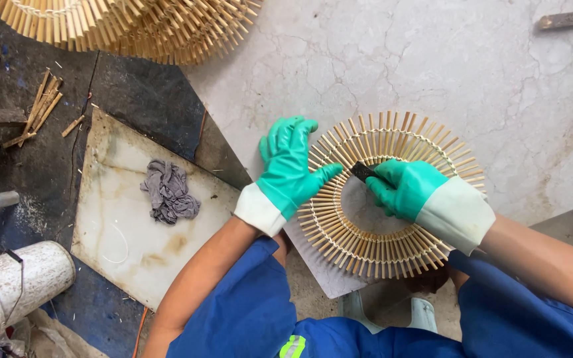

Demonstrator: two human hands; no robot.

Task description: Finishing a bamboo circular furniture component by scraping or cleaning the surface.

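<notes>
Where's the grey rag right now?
The grey rag lies crumpled on the pale slab, left of the left hand and the bamboo ring.

Both gloves are green with white cuffs, on the left hand (288,169) and on the right hand (406,187). The stick ring (339,233) is light yellow-tan, with pale string woven in a circle. The small tool (363,172) is black. The rag (169,191) is grey. The board (127,245) is cream with brown stains. The sleeves (247,311) are blue. The bucket (14,282) is dirty white.
</notes>
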